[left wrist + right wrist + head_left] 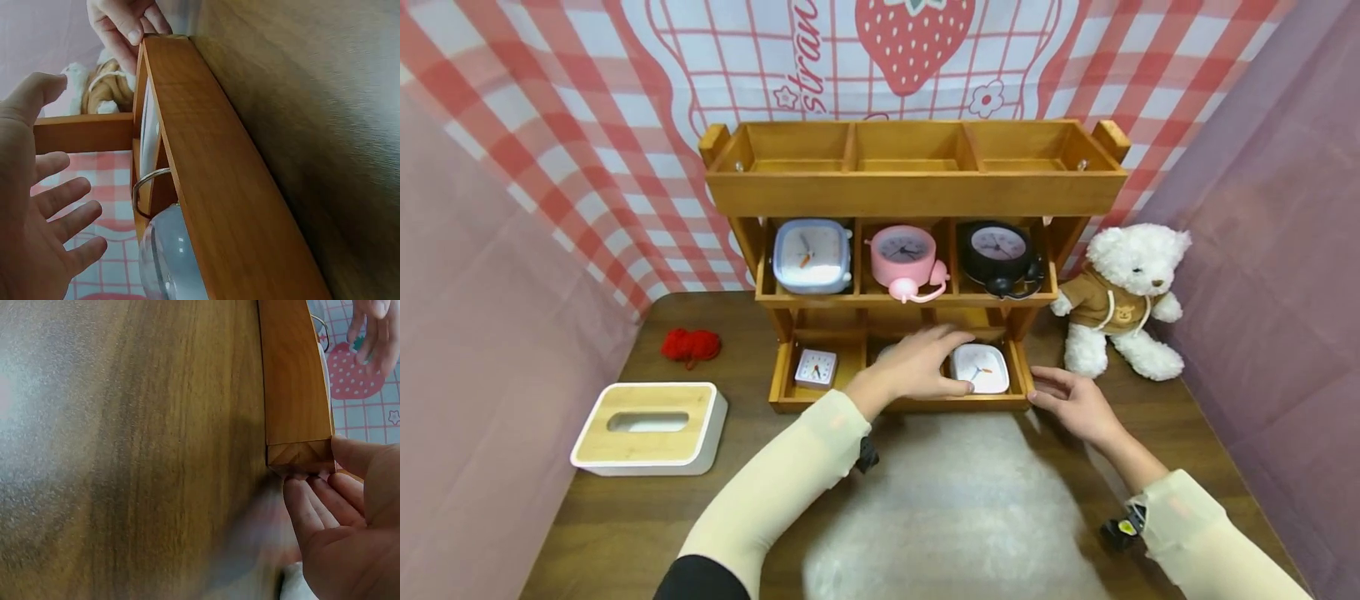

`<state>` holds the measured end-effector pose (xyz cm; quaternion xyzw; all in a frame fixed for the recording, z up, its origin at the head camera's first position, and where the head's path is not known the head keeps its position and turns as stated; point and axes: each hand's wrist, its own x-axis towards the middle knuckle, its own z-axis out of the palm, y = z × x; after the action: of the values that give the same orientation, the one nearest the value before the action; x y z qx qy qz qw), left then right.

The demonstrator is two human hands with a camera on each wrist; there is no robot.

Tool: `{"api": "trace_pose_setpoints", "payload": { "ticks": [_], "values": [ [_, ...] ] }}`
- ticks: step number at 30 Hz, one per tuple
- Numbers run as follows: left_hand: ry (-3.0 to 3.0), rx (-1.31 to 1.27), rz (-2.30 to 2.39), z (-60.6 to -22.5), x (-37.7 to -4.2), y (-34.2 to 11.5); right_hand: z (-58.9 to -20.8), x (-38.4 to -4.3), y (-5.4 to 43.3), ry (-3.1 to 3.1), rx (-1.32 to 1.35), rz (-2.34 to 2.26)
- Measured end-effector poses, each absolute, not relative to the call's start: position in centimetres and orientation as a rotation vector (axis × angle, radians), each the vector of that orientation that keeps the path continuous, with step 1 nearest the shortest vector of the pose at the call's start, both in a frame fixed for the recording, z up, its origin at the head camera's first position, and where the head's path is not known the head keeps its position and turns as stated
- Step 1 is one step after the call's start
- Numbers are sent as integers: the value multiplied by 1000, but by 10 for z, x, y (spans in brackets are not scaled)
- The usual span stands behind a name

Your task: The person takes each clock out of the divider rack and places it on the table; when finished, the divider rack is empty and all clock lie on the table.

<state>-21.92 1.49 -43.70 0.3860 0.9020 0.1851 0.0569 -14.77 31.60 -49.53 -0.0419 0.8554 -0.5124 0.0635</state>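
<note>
A three-tier wooden rack (917,193) holds several clocks. My left hand (922,364) is over its bottom tier with thumb and fingers spread, partly covering the middle compartment. Beneath it, a rounded clear-fronted object (170,253) with a thin metal loop handle shows in the left wrist view. Right of that hand lies a white square clock (981,369); a small pale clock (816,367) sits in the left compartment. My right hand (1078,406) grips the bottom tier's front right corner, its thumb at the upper edge and its fingers against the end (303,456).
On the middle tier are a blue clock (812,257), a pink alarm clock (904,255) and a black alarm clock (997,254). A teddy bear (1124,302) sits at the right. Red yarn (691,344) and a tissue box (651,429) lie left.
</note>
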Motion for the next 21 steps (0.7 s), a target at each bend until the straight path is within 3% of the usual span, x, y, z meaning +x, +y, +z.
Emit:
{"api": "trace_pose_setpoints", "payload": {
  "ticks": [21],
  "values": [
    [2684, 1116, 406, -452, -241, 66, -497, -148, 315, 2569, -126, -1605]
  ]
}}
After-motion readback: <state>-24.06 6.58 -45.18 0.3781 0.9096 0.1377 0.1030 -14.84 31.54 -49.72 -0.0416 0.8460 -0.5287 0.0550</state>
